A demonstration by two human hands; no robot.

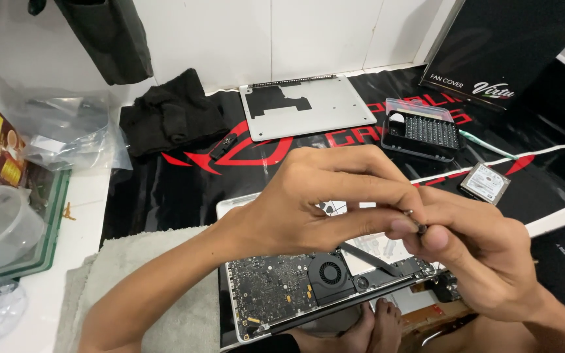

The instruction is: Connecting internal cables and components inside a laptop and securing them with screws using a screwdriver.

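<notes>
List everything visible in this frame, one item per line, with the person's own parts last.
Opened laptop: one, silver, board and fan exposed, under the hands.
Bottom cover: one, silver, far centre of mat.
Bit case: one, clear lid, right of cover.
Hard drive: one, silver, right on mat.
Black cloth: one, far left of mat.
Towel: one, grey, left of laptop.
Small bit: one, dark, pinched between both hands.
Left hand: fingertips on bit.
Right hand: gripping bit.

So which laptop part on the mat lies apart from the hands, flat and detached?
The silver bottom cover at the mat's far edge, lying by itself; the opened laptop with its exposed board sits under both hands.
</notes>
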